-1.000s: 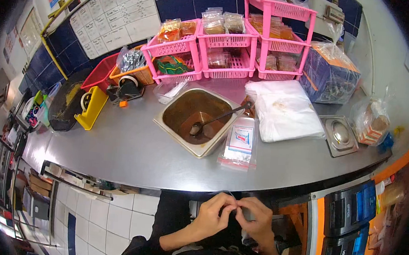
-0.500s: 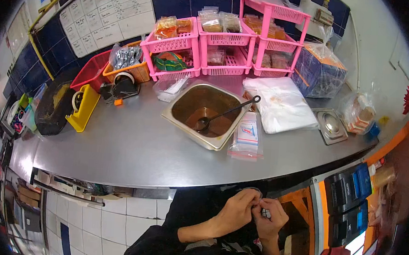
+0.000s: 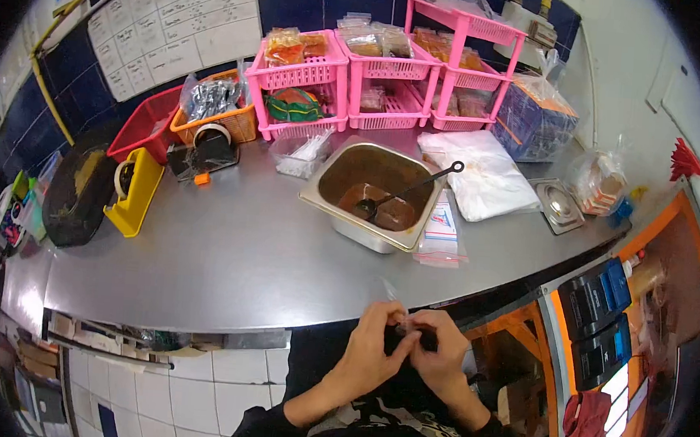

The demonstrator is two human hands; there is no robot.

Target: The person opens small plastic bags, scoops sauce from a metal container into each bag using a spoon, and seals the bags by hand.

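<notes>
Just in front of the counter's edge, my left hand (image 3: 367, 345) and my right hand (image 3: 440, 352) meet with their fingers closed on a small clear plastic bag (image 3: 390, 289). Part of the bag sticks up above the fingertips; the rest is hidden by my hands. Beyond them on the counter stands a steel food pan (image 3: 374, 238) with brown sauce (image 3: 395, 213) in its bottom. A dark ladle (image 3: 413, 189) leans in the pan, its handle resting over the right rim. Beside the pan lies a pack of zip bags (image 3: 442, 239).
Pink tiered racks (image 3: 303, 75) with filled sachets line the back of the steel counter (image 3: 224, 275). A yellow tape dispenser (image 3: 136, 203) and an orange basket (image 3: 238, 129) stand left. White plastic sheets (image 3: 490, 184), a steel lid (image 3: 560, 207) and a wrapped box (image 3: 535, 122) sit right.
Both hands have risen from my lap toward the counter edge and shifted left, still together. More of the clear bag now shows above the fingers. The head view has shifted slightly.
</notes>
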